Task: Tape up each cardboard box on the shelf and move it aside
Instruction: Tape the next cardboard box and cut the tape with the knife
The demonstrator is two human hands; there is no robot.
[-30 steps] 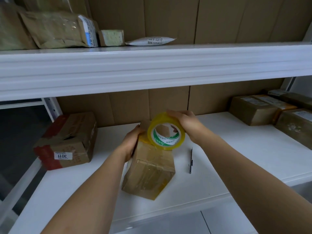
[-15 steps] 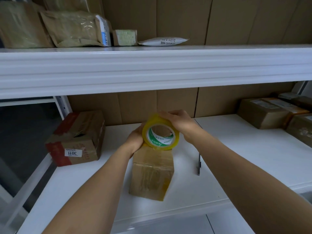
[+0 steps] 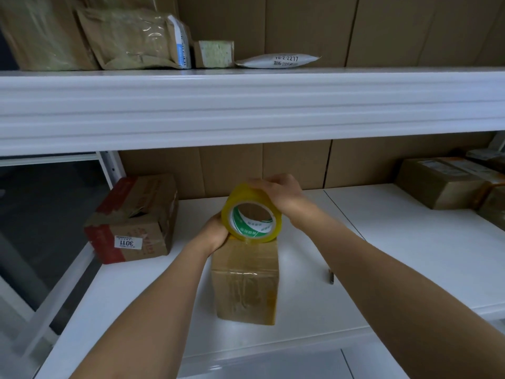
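**Tape roll held on top of the small box**

At the centre of the frame a small cardboard box (image 3: 246, 280) stands on the white lower shelf (image 3: 410, 242), its top and front face already glossy with clear tape. A yellow roll of tape (image 3: 250, 218) sits on edge at the far end of the box's top, its green-and-white core facing the camera. The right hand (image 3: 278, 191) grips the roll from above and behind, its fingers (image 3: 259, 183) curled over the rim. The left hand (image 3: 216, 232) rests against the box's upper left edge just beside the roll; the roll hides its fingertips, so how they lie cannot be told.

At centre left a larger box with red tape (image 3: 134, 220) sits well apart. More taped boxes (image 3: 442, 181) sit at the right edge. A dark pen-like tool (image 3: 331, 276) lies on the shelf right of the small box. Padded parcels (image 3: 131, 39) fill the upper shelf (image 3: 246, 105).
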